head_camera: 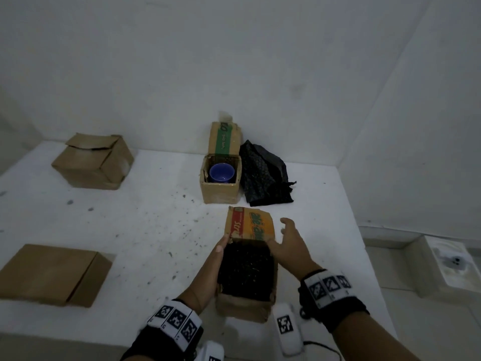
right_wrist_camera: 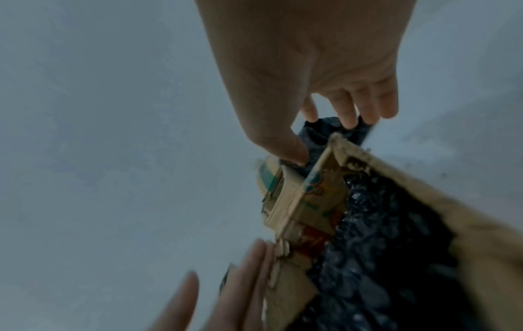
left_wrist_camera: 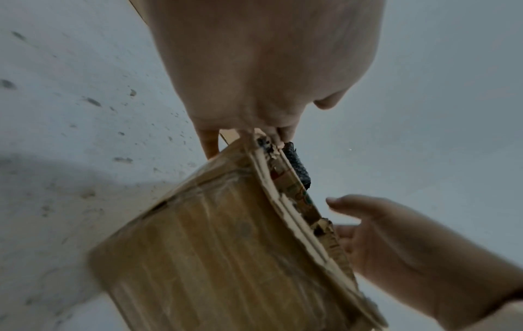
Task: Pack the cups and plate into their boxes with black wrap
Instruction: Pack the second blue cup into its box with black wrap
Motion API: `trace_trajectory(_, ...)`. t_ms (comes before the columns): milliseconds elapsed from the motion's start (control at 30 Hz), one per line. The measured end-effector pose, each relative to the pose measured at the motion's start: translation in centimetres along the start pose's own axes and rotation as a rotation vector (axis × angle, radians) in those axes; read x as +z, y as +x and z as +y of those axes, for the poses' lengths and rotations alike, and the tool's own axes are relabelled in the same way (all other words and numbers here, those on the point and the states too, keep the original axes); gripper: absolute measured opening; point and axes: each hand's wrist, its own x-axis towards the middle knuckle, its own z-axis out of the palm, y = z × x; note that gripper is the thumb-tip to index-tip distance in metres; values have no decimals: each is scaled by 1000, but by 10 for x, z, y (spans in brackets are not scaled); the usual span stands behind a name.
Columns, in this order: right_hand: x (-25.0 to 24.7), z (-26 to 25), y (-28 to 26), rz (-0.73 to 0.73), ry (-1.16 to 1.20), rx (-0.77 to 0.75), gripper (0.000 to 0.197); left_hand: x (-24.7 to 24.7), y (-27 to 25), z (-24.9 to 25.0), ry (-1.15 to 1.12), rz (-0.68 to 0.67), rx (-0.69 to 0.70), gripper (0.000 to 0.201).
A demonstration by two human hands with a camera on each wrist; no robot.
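A small cardboard box (head_camera: 242, 307) stands near the table's front edge, filled to the rim with black wrap (head_camera: 247, 272). Its printed red and yellow flap (head_camera: 251, 225) stands up at the far side. My left hand (head_camera: 210, 272) holds the box's left wall (left_wrist_camera: 212, 246), fingers along the outside and thumb on the rim by the flap. My right hand (head_camera: 286, 238) is at the flap's right end with fingers spread, its thumb (right_wrist_camera: 288, 152) touching the flap. Farther back, a blue cup (head_camera: 221, 173) sits in a second open box (head_camera: 220, 194). A loose piece of black wrap (head_camera: 263, 178) lies beside it.
Two closed cardboard boxes stand on the left, one at the back (head_camera: 93, 162) and a flat one at the front (head_camera: 52, 274). A white marker block (head_camera: 286, 327) lies by the near box. The white table (head_camera: 156, 217) ends just right of my right hand; walls close the back.
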Motion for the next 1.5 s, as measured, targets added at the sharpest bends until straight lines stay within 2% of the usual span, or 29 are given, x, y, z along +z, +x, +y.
trace_trajectory(100,-8,-7,4,-131,327,170,65,5,-5,13,15,11,-29,40)
trace_trajectory(200,-9,-4,6,-57,448,168,61,6,-12,24,-8,54,-63,34)
trace_trajectory(267,-8,2,4,-42,461,122,54,0,-13,20,-37,118,-64,40)
trace_trajectory(367,-8,8,-8,-47,414,-87,27,-7,-15,12,-100,187,-51,44)
trace_trajectory(433,-6,19,-14,-51,327,-238,33,-9,-16,13,-136,179,-50,44)
trace_trajectory(467,-4,25,-17,-54,262,-268,35,-10,-17,14,-151,175,-59,44)
trace_trajectory(567,3,43,-26,-67,121,-282,39,-14,-19,16,-122,151,-68,42)
trace_trajectory(667,9,52,-36,-95,154,-288,47,-15,-22,17,86,112,-42,47)
trace_trajectory(767,14,52,-47,-89,155,-209,40,-17,-25,10,245,66,-21,64)
trace_trajectory(833,15,44,-57,18,53,-220,24,-19,-27,1,346,40,-3,77)
trace_trajectory(867,17,39,-62,52,-49,-236,34,-20,-28,-3,382,32,5,81)
trace_trajectory(933,24,32,-67,25,-336,-241,79,-22,-30,-8,447,22,33,85)
trace_trajectory(967,30,29,-70,7,-511,-243,92,-22,-30,-10,479,17,49,85)
trace_trajectory(1000,36,29,-73,15,-644,-264,95,-23,-30,-11,501,10,62,85)
trace_trajectory(1067,47,31,-76,6,-724,-286,89,-24,-29,-13,519,-2,80,85)
trace_trajectory(1133,56,39,-78,13,-704,-273,85,-25,-28,-14,528,-9,87,85)
trace_trajectory(1400,59,39,-77,-39,-875,-351,85,-29,-27,-16,568,-45,114,85)
trace_trajectory(1500,60,36,-79,-44,-860,-346,83,-30,-28,-15,596,-55,130,85)
